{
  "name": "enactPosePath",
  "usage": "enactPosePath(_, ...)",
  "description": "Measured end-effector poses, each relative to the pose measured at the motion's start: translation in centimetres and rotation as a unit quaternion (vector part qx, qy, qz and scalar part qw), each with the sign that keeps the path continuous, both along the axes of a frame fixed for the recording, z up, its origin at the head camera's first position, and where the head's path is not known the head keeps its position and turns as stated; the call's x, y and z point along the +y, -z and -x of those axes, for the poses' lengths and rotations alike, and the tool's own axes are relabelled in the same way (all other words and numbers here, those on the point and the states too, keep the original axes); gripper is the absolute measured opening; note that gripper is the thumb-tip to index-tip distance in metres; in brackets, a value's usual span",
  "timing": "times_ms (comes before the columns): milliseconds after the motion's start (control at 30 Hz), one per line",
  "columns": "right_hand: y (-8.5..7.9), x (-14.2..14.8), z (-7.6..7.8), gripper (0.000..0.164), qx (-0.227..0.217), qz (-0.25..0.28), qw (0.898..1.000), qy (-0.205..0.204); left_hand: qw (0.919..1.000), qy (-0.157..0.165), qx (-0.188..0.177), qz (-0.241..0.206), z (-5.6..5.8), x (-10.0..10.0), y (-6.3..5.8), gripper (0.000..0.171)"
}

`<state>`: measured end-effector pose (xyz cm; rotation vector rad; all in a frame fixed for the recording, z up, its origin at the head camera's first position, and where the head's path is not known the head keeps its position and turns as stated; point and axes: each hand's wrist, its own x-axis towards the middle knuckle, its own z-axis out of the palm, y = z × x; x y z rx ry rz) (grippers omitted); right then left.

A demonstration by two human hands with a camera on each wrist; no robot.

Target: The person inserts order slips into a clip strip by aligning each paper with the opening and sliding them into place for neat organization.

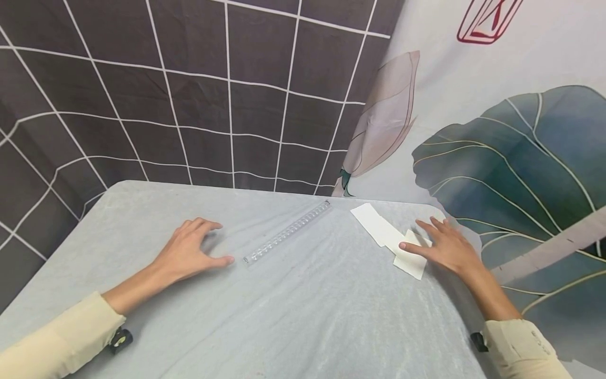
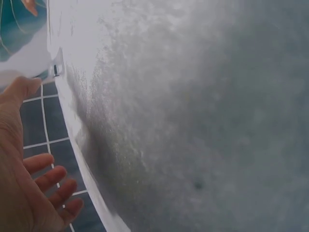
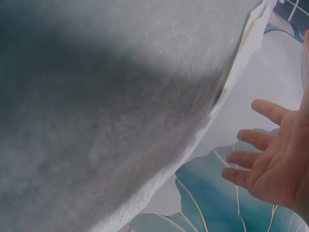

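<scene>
A clear strip (image 1: 287, 232) lies flat on the pale grey worktop (image 1: 284, 321), running on a slant from the centre of the head frame up towards the upper middle; it is long, narrow and see-through, with a row of small repeated marks along it. Right of centre sit white pieces (image 1: 374, 223), matte, straight-edged and overlapping at their lower right end, well apart from the strip. The left hand (image 1: 187, 251) reaches in from the lower left, back upward, its thumb pointing right near the strip's lower end and its fingers bent softly above, with a gap between; its grip is relaxed and bare. The right hand (image 1: 447, 246) comes in from the lower right with fingers fanned and thumb stretched left over the white pieces; whether it touches them cannot be told. Its grip, too, is spread and unclosed. Both forearms slope inward from cream sleeves (image 1: 71, 334).
</scene>
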<state>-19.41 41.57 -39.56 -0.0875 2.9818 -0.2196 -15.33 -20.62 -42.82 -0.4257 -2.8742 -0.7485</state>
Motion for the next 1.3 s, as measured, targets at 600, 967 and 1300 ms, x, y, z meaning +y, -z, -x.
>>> enactPosePath(600, 0.6, -1.0, 0.0, 0.110, 0.005, -0.014, 1.000, 0.000, 0.9988, 0.003, -0.027, -0.041, -0.9, 1.1, 0.6, 0.082)
enactPosePath(967, 0.8, -1.2, 0.1, 0.110, 0.007, -0.016, 1.000, -0.002, 0.9973, 0.017, -0.008, -0.071, -1.1, 1.6, 1.0, 0.072)
enactPosePath(1300, 0.8, -1.6, 0.1, 0.108, 0.013, -0.009, 1.000, -0.013, 0.9957, 0.016, -0.009, -0.091, -1.2, 2.4, 1.3, 0.063)
